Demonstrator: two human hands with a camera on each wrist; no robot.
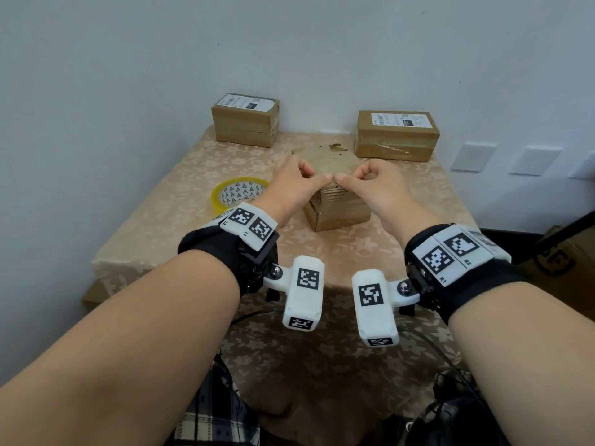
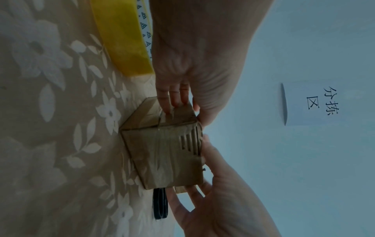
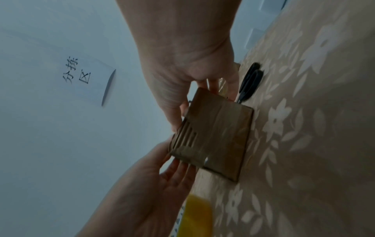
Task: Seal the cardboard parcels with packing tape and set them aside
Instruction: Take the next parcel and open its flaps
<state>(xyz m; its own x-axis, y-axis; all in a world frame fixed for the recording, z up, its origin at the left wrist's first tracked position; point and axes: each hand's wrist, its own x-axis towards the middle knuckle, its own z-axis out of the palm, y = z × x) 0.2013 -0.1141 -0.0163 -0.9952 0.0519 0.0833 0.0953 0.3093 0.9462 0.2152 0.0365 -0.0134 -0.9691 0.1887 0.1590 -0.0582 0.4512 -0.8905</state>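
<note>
Both grips holding small brown cardboard parcel [image 1: 335, 204] mid-counter: left hand [image 1: 291, 185], right hand [image 1: 378, 185], thumbs meeting on its top edge. Risk: crushed corrugated corner, wrinkled tape. Yellow tape roll [image 1: 238, 193] beside; black scissors [image 3: 250, 83] behind.

Both hands cover the near top edge of the box [image 1: 335, 204], so the head view hides whatever lies under each grip there. The scissors [image 2: 160, 203] show only their black handles past the right hand [image 2: 213, 200]; the blades are hidden behind the box. The tape roll [image 3: 194, 214], just beside the left hand [image 3: 142, 184], is blurred and cut by the lower edge in the right wrist view. Print on the labels of the two far boxes [image 1: 245, 123] [image 1: 397, 135] is too small to read.
</note>
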